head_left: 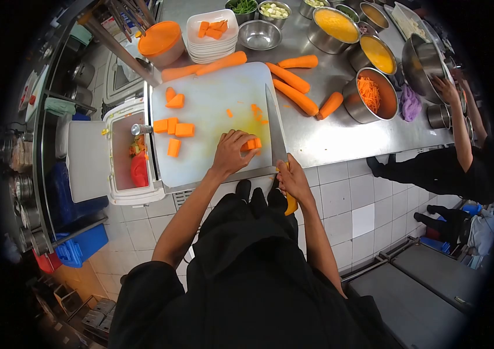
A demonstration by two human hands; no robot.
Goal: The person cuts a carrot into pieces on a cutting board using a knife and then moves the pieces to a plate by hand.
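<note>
Black clothing (241,279) fills the bottom centre of the frame, close below the steel tabletop (340,138) that spans the upper part. On it, the white cutting board (200,96) sits left of centre, its bottom edge near the tabletop's front edge; if it is not gripped underneath, I think a hard push could make it slide. An open white bin (133,196) stands at the board's left side, so orange chunks (184,130) near that edge could drop in if nudged by something sweeping leftward. Right of the board, a thick whole carrot (295,97) and others lie loose, and their round shape could let them roll if bumped. The large knife (276,128) lies along the board's right side, blade pointing up the frame; its tip comes near those carrots and could knock one. The right hand (296,179), at lower centre, is closed around its yellow handle (290,203). The left hand (233,152), just left of it, has its fingers bent and drawn together, pinching a carrot piece (251,144) on the board's lower right. Those fingertips are near the blade, so a slip of the piece, perhaps from damp flesh, could bring skin against the edge. Small scraps (255,108) above the piece could get under it and make it rock.
</note>
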